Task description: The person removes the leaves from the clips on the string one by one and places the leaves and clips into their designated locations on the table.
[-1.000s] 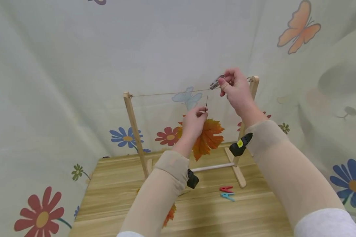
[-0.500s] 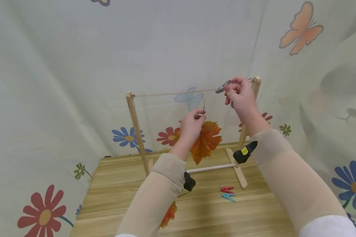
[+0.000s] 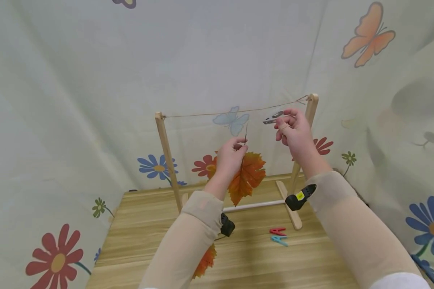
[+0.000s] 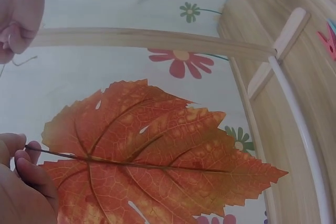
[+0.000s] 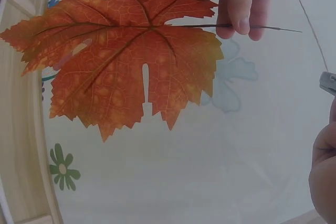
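My left hand (image 3: 231, 157) pinches the thin dark stem of an orange artificial maple leaf (image 3: 250, 171). The leaf hangs below the fingers, its stem tip pointing up, and its veined face fills much of the left wrist view. Between the thumb and fingers of my right hand (image 3: 293, 130) is a grey clothespin (image 3: 272, 118). In the head view it appears just below the twine (image 3: 217, 114) strung across a wooden frame, apart from the leaf stem. The right wrist view shows only the clothespin's end (image 5: 328, 81) at its edge.
Two upright posts (image 3: 165, 150) and a white crossbar (image 3: 254, 206) form the frame on the wooden table (image 3: 137, 237). A red clothespin (image 3: 277, 231) and a blue clothespin (image 3: 279, 240) lie at its front right. Another orange leaf (image 3: 205, 261) is partly hidden by my left forearm.
My right hand has come down with the clothespin, from the twine's height to below it. The left hand and its leaf have shifted slightly down and left.
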`<action>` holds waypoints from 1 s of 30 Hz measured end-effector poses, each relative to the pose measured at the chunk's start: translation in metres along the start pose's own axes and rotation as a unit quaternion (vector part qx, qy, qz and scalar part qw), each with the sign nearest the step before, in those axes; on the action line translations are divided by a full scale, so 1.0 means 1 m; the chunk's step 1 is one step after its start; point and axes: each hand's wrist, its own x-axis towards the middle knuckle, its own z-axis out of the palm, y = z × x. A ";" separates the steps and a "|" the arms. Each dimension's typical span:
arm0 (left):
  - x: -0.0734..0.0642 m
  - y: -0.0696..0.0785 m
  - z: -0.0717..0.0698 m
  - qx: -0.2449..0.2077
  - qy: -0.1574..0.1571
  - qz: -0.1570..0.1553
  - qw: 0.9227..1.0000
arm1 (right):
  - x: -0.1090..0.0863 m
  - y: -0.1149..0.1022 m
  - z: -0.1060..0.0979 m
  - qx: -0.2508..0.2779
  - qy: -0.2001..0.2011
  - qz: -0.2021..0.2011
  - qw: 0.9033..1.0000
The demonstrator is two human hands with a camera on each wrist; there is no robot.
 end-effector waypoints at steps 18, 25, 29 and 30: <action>-0.005 -0.025 -0.012 0.019 -0.007 -0.011 1.000 | -0.014 0.033 -0.004 0.063 -0.015 0.024 0.998; -0.012 -0.038 -0.012 0.018 -0.028 -0.030 0.999 | -0.024 0.054 0.005 0.051 -0.030 0.044 0.997; -0.014 -0.046 -0.013 0.015 -0.035 -0.029 0.999 | -0.028 0.063 0.008 0.042 -0.030 0.060 0.997; -0.015 -0.047 -0.013 0.014 -0.037 -0.028 0.999 | -0.029 0.065 0.009 0.043 -0.030 0.067 0.996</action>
